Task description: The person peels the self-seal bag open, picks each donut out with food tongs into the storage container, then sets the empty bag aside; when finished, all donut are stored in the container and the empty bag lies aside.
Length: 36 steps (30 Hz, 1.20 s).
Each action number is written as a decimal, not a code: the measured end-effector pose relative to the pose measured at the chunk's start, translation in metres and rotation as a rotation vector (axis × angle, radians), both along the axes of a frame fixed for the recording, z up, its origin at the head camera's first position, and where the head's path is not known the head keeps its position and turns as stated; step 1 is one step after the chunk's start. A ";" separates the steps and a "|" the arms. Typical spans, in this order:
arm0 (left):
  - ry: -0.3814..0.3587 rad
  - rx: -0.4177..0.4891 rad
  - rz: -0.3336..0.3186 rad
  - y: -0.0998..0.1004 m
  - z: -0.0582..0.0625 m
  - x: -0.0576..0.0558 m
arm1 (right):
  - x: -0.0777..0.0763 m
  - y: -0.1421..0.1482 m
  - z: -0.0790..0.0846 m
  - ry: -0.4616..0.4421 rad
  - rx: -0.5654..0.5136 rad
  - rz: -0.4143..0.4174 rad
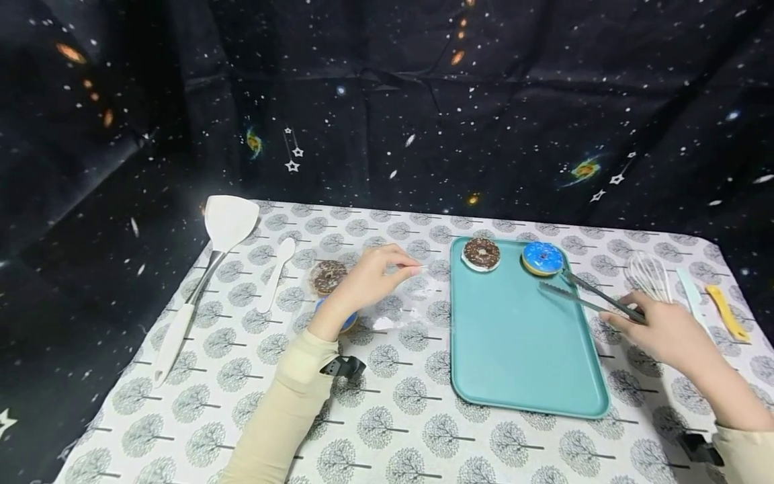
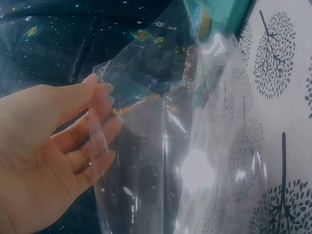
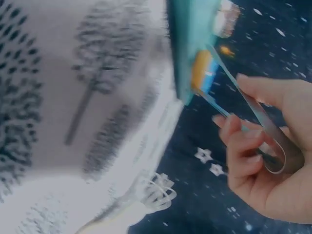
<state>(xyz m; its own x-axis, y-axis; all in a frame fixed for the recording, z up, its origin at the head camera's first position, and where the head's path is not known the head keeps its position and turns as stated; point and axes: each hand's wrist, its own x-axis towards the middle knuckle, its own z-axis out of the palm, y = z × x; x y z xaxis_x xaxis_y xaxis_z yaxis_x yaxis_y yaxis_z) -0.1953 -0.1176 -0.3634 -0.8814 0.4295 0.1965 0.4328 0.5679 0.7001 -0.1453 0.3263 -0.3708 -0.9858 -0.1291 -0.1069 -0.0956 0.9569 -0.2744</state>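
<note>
My left hand point(image 1: 377, 272) pinches the edge of a clear plastic bag point(image 2: 141, 170) between thumb and fingertips, holding its mouth raised. A chocolate donut point(image 1: 327, 276) and a blue donut point(image 1: 349, 322), partly hidden by the left forearm, lie at the bag's left end; whether inside it, I cannot tell. In my right hand point(image 1: 665, 333) are metal tongs point(image 1: 605, 296), arms spread, tips close to a blue-iced donut point(image 1: 542, 259). That donut sits at the far right corner of a teal tray point(image 1: 520, 356). Another chocolate donut point(image 1: 481, 254) with sprinkles rests at the tray's far left corner.
On the left lie a white spatula point(image 1: 226, 222) and a small white spoon point(image 1: 278, 272). Right of the tray are a whisk point(image 1: 650, 275), a pale-blue knife-like tool point(image 1: 692, 299) and a yellow-handled tool point(image 1: 727, 312). A tree-print cloth point(image 1: 411, 403) covers the table.
</note>
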 end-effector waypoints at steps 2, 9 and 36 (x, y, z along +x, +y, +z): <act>0.002 0.003 -0.004 0.000 0.000 0.000 | 0.004 0.003 0.006 -0.042 0.006 0.009; 0.010 0.002 -0.005 -0.001 0.000 0.000 | 0.008 0.000 0.023 -0.073 0.056 0.065; -0.031 0.006 -0.028 -0.006 0.011 0.003 | -0.041 -0.132 0.005 0.262 -0.092 0.539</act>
